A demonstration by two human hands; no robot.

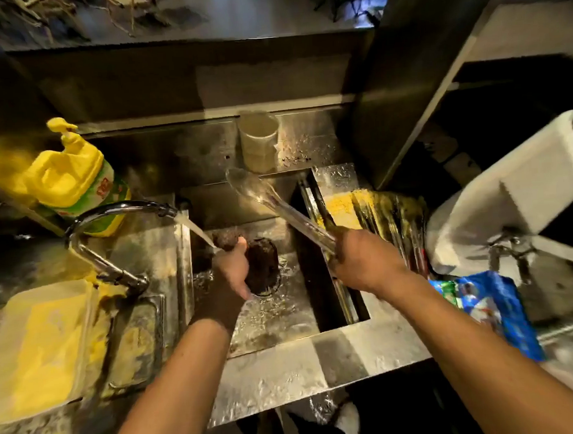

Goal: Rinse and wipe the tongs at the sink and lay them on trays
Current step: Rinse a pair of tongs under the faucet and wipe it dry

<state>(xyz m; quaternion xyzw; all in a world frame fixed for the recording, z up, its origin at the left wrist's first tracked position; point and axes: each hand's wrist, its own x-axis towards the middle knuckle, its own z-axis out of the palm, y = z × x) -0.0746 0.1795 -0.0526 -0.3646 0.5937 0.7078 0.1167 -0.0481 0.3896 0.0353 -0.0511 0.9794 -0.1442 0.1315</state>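
The fingers of the right hand (365, 262) are wrapped round the handle end of a pair of clear plastic tongs (270, 201), gripping them so that the shaft slants up and away to the left, the rounded tip ending above the back edge of the sink (337, 351), just in front of a pale plastic cup (258, 141) that stands against the steel backsplash. The left hand (235, 273) reaches into the basin under the stream of water (199, 232) pouring from the curved tap (111, 234); its fingers are curled beside a dark round object over the drain, though whether they actually grasp it cannot be told. Water pools and splashes on the basin floor around that hand.

On the counter (146, 245) to the left of the tap stands a yellow pump bottle of dish soap (75, 179), and nearer the person lies a yellowish rectangular container (41, 349). To the right of the basin a yellow sponge or cloth (341, 206) lies on the wet ledge beside dark upright slats. A blue printed packet (495, 311) lies on the right, below a white bulky object (512, 196).
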